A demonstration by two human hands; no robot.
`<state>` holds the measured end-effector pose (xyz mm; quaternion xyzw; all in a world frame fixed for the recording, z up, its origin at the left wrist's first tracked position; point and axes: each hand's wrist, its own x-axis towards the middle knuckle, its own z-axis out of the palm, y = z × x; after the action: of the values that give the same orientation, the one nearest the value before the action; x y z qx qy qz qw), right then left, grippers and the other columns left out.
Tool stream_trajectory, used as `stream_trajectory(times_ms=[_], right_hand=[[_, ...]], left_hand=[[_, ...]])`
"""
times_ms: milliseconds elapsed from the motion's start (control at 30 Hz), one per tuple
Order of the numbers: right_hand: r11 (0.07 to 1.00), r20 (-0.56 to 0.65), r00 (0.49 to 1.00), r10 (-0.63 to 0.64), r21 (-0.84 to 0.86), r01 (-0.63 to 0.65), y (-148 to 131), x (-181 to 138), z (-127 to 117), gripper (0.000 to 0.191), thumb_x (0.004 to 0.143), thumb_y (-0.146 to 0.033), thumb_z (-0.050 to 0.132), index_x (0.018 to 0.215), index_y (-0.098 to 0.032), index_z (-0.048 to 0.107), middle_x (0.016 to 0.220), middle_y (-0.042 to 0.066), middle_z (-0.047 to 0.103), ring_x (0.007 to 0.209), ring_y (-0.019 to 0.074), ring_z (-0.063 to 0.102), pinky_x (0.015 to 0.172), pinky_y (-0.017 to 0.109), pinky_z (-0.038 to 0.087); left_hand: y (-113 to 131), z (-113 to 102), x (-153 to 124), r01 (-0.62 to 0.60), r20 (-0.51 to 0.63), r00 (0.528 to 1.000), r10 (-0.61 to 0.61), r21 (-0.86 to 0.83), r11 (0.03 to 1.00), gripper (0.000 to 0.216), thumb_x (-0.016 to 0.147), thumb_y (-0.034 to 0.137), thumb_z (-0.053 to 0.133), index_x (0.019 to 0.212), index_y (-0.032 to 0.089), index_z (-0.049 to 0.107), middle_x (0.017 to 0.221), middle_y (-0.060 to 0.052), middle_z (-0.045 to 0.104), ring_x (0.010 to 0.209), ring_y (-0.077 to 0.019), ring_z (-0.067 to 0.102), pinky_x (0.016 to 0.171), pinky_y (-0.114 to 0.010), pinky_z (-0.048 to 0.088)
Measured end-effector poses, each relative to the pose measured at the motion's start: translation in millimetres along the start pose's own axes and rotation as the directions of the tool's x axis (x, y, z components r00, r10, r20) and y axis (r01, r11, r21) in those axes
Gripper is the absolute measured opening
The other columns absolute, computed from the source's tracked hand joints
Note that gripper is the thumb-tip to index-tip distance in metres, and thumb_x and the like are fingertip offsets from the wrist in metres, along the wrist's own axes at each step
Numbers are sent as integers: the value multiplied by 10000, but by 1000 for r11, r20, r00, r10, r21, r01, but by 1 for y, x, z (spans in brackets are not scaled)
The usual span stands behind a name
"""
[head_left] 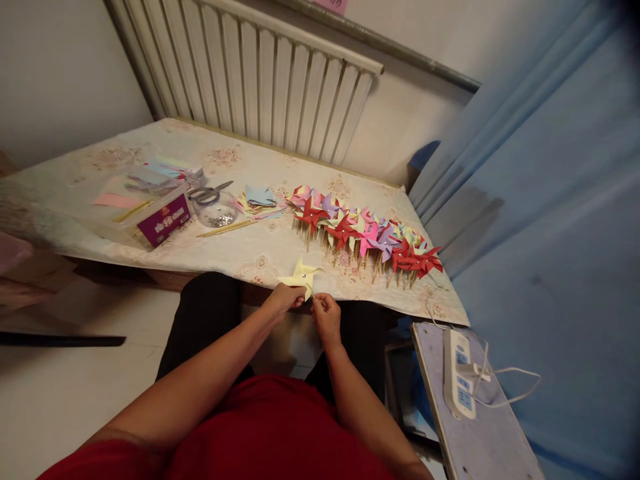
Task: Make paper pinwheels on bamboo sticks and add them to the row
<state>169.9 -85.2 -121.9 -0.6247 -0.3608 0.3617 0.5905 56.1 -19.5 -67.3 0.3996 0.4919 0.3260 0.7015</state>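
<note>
A pale yellow paper pinwheel [301, 275] with a shiny pin at its centre is held at the table's near edge. My left hand [283, 298] is closed on the pinwheel's lower left side. My right hand [325, 315] is pinched just right of it, on what looks like the pinwheel's thin stick; the stick itself is hard to make out. A long row of finished pinwheels [365, 232] in red, pink, purple and yellow lies on the table [260, 257] beyond my hands.
Scissors [209, 192], a clear round dish of small shiny bits [217, 211], a clear box with a purple label [156, 215], loose wooden sticks [227, 229] and cut paper [259, 199] lie at the left. A power strip [460, 372] rests on a board at right; a radiator [260, 73] stands behind, a blue curtain [550, 220] at right.
</note>
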Motion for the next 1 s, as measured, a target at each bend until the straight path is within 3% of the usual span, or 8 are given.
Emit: stream_trajectory(times_ms=[433, 567, 700, 767, 833, 900, 1000], right_hand=[[999, 126, 992, 2, 34, -6, -12, -6, 3, 175, 741, -329, 563, 838, -185, 580, 571, -56, 578, 377, 79, 450, 391, 204, 344], [999, 105, 994, -7, 34, 4, -11, -5, 1, 166, 742, -325, 568, 830, -185, 578, 573, -55, 587, 373, 74, 454, 397, 199, 349], [999, 53, 999, 12, 34, -14, -9, -2, 0, 174, 719, -325, 577, 817, -181, 582, 556, -54, 587, 365, 74, 451, 380, 191, 331], [999, 37, 999, 22, 39, -24, -8, 0, 0, 178, 712, -327, 577, 813, -181, 585, 549, -54, 584, 363, 73, 445, 374, 187, 322], [999, 35, 999, 28, 41, -29, -6, 1, 0, 175, 710, -327, 576, 807, -183, 586, 550, -56, 583, 364, 71, 439, 373, 186, 321], [999, 38, 999, 30, 41, -32, -4, 1, 1, 170, 708, -323, 573, 804, -183, 590, 552, -56, 581, 367, 71, 436, 374, 187, 321], [999, 42, 999, 33, 42, -35, -3, 1, 1, 169, 707, -318, 572, 805, -182, 593, 547, -56, 580, 365, 71, 433, 371, 187, 320]], left_hand=[[-2, 1, -1, -38, 11, 999, 38, -28, 999, 167, 588, 252, 697, 622, 131, 587, 530, 35, 534, 471, -63, 444, 497, -204, 351], [-2, -7, -1, -50, 58, 997, 52, -23, 998, 226, 580, 277, 711, 713, 128, 605, 585, 30, 563, 486, -67, 452, 511, -212, 360], [-2, -23, 1, -167, -27, 985, 171, 108, 980, 237, 609, 250, 690, 790, 163, 565, 595, 60, 531, 515, -87, 470, 538, -221, 385], [0, -32, 1, -264, -85, 951, 296, 268, 926, 268, 626, 214, 667, 876, 169, 580, 666, 48, 556, 555, -97, 490, 572, -230, 405], [2, -39, 2, -364, -108, 886, 450, 440, 821, 374, 648, 183, 644, 1019, 172, 598, 823, 9, 600, 629, -112, 528, 650, -255, 447], [5, -45, 2, -455, -58, 806, 589, 575, 680, 442, 693, 171, 606, 1135, 168, 591, 968, -40, 606, 724, -139, 560, 739, -288, 476], [8, -50, 3, -554, 94, 703, 705, 693, 461, 398, 767, 169, 544, 1160, 144, 601, 1068, -99, 601, 907, -200, 572, 873, -349, 475]])
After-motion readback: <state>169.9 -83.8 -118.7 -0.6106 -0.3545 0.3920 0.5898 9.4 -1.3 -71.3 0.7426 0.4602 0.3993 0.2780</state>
